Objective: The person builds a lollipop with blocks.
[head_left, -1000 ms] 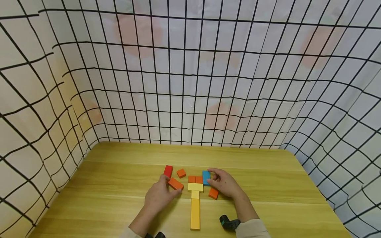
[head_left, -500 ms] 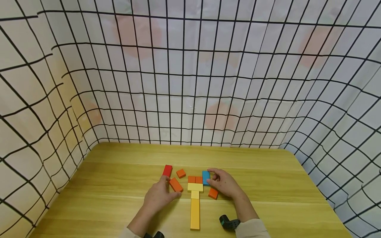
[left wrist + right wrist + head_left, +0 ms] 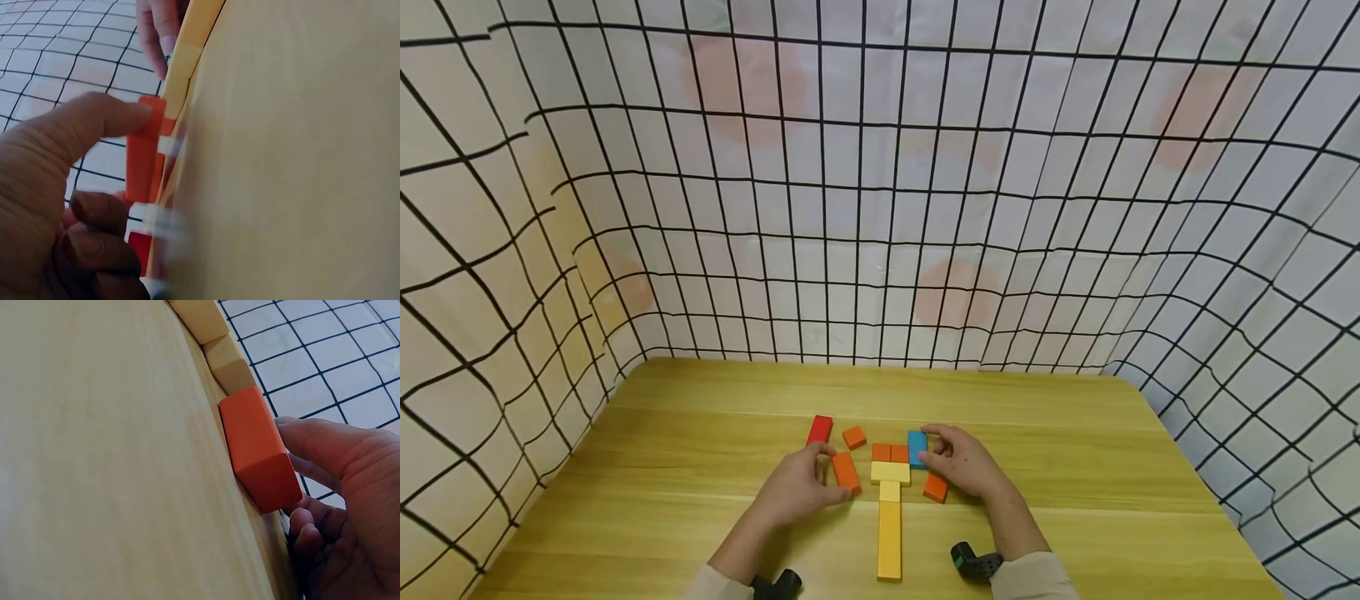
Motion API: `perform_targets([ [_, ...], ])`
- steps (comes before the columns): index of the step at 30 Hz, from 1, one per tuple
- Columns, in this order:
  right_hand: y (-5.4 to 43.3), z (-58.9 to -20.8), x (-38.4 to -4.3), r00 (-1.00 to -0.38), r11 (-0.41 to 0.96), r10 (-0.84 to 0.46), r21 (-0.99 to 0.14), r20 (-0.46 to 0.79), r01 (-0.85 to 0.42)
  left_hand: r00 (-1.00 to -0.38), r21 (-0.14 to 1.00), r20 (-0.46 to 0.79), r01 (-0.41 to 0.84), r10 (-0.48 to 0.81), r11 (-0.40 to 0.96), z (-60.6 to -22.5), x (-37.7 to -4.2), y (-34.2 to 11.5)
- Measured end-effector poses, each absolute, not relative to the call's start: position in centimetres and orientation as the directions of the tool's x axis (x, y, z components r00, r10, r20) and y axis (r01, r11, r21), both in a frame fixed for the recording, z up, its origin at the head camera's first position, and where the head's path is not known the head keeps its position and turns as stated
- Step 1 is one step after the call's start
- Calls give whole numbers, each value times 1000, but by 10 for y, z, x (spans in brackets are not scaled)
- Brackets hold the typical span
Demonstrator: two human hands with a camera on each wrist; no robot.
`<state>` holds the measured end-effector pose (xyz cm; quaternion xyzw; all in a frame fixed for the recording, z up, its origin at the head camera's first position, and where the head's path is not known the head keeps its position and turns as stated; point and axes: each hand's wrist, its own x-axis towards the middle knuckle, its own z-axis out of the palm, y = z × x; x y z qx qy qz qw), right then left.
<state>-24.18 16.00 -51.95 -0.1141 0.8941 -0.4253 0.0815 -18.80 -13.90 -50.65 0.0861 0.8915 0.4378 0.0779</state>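
Note:
My left hand (image 3: pixel 793 487) pinches an orange block (image 3: pixel 846 473) lengthwise between thumb and fingers, left of the yellow pieces. Up close in the left wrist view, the thumb presses one end of that orange block (image 3: pixel 142 150). At the right, the curled thumb and index finger of my right hand (image 3: pixel 966 462) hold a blue block (image 3: pixel 917 448) at its right side. This blue block stands against two small orange blocks (image 3: pixel 891 452), which sit along the far side of a pale yellow block (image 3: pixel 891 473). The right wrist view hides the blue block.
A short pale block (image 3: pixel 890 492) and a long yellow block (image 3: pixel 890 540) run toward me. Loose on the wooden table (image 3: pixel 700 408) are a red block (image 3: pixel 820 430), a small orange block (image 3: pixel 853 437) and another orange block (image 3: pixel 936 487). Black wire mesh (image 3: pixel 880 250) surrounds the table.
The orange block at my left hand has turned to stand more lengthwise, and its far end has swung right. The left hand has shifted slightly with it. My right hand stays at the blue block.

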Motion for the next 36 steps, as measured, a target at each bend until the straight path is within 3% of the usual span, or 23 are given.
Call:
perform_targets([
  [11, 161, -517, -240, -962, 624, -267, -771, -55, -129, -932, 763, -71, 178, 354, 621, -503, -208, -138],
  [26, 161, -517, -241, -959, 623, -278, -769, -49, -141, -931, 725, -90, 182, 353, 665, -502, -219, -129],
  [36, 161, -518, -242, -962, 617, -267, -777, -57, -125, -957, 644, -51, 188, 286, 742, -507, -219, -121],
])
